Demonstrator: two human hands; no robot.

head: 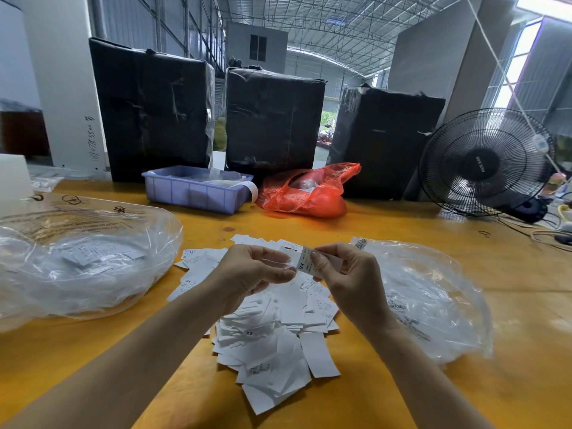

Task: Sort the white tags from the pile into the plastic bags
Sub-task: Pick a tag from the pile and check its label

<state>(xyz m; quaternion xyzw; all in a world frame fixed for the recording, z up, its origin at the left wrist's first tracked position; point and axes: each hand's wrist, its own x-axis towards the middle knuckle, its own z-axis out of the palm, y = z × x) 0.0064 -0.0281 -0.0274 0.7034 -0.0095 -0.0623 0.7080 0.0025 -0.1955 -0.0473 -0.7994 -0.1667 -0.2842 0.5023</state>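
We hold both hands above the loose pile of small white rectangular paper tags [266, 329] that lies spread on the smooth yellow-orange tabletop [402, 224]. Our right hand [353, 280] pinches one printed white tag [305, 262] marked "XS" between thumb and forefinger; our left hand [250, 272] has its fingers curled toward the tag's edge — whether they grip it we cannot quite tell. A crinkled clear plastic bag [83, 258] with tags inside sits to the left of the pile, and a second thin clear plastic bag [433, 301] lies to the right. Farther back stand a ribbed lilac plastic tray [195, 193], a glossy red plastic bag [309, 193], three black-wrapped boxy parcels [272, 119] and a round black wire-grille fan [486, 162].
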